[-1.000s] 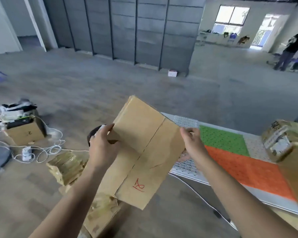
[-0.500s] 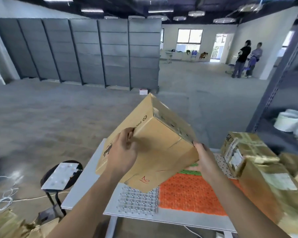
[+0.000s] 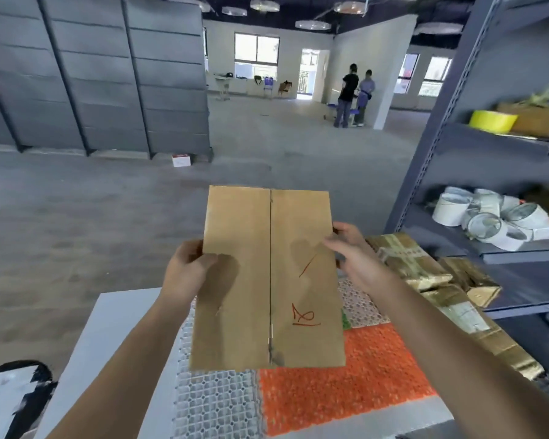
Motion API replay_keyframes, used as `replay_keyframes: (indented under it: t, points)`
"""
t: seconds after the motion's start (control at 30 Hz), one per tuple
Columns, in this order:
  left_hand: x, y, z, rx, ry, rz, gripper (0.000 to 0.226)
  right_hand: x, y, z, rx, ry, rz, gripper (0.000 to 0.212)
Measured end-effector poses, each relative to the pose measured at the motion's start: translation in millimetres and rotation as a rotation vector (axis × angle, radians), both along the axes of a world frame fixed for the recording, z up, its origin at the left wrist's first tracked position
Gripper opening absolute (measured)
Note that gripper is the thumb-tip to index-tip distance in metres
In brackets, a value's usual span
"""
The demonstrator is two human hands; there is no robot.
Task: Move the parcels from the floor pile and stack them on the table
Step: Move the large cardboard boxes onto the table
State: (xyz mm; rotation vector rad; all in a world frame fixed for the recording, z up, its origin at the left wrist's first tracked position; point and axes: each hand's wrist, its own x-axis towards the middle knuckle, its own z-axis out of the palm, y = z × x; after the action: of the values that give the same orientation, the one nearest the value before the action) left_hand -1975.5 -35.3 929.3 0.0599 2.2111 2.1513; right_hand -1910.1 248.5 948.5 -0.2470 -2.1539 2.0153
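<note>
- Head view: flat brown cardboard parcel [image 3: 268,277] held in the air above the table [image 3: 108,327], broad face up.
- Dark seam runs down its middle; red scribble and a red stroke on the right half.
- Left hand [image 3: 187,274] grips the left edge, thumb on top.
- Right hand [image 3: 352,255] grips the right edge.
- Taped parcels [image 3: 409,264] lie on the table's right side, beside the orange mat [image 3: 346,391].

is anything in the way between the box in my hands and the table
Nothing visible. The left hand and right hand hold the cardboard box over the table; the orange mat and white grid mat showing below it are bare. The taped parcels sit to its right. The table behind the box is hidden.
</note>
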Motion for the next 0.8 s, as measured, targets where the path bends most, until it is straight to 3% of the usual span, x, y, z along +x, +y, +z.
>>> replay_keyframes:
  t: [0.13,0.37,0.47,0.6,0.73,0.8]
  points:
    - [-36.2,-13.3,-11.1,0.137,-0.056,-0.075,0.022,-29.9,-0.1,-14.0,-0.033,-0.039,-0.01,0.032]
    - [-65.5,-36.5,-29.6,0.183,-0.055,-0.247,0.036,-69.2,-7.4,-5.5,0.016,-0.247,0.056,0.034]
    - [-74.4,-38.5,-21.4,0.188,-0.052,-0.256,0.039,-83.8,-9.1,1.6,-0.024,-0.308,-0.001,0.039]
    - [-76.9,-33.8,-7.2,0.268,-0.082,-0.186,0.027,-96.8,0.2,3.4,-0.117,-0.341,-0.038,0.039]
    - [-66.7,-25.6,1.0,0.281,-0.118,-0.168,0.038,-103.9,11.7,4.4,-0.273,-0.289,-0.038,0.051]
    - [-65.2,-21.7,-2.5,0.329,-0.086,-0.18,0.052,-105.2,17.7,7.6,-0.246,-0.29,0.018,0.044]
